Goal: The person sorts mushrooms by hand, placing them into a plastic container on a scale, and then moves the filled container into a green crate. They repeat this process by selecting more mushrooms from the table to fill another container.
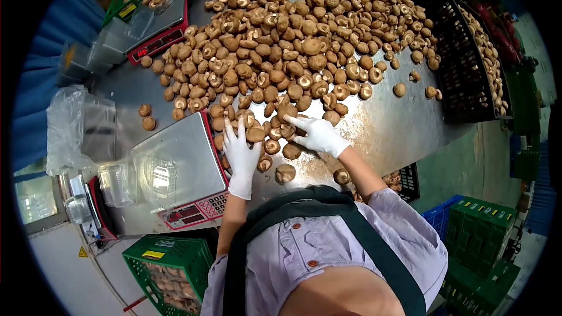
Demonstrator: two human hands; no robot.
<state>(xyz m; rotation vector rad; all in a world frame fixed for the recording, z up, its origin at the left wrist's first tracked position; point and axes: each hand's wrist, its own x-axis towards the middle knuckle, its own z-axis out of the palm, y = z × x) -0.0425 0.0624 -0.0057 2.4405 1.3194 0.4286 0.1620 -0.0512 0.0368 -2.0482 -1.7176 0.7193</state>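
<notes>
The table (374, 134) is of smooth, glossy metal. At lower left, the scale (175, 152) has a shiny metal plate; the bag (64, 117) at left is thin, clear plastic.

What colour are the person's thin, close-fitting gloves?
White gloves, seen best in the head view.

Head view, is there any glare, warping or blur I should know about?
Head view: strong wide-angle bending, with black rounded corners; glare on the metal table beside the right hand and on the clear plastic over the scale; mushrooms mid-frame look fairly crisp; no obvious motion blur on the left hand.
</notes>
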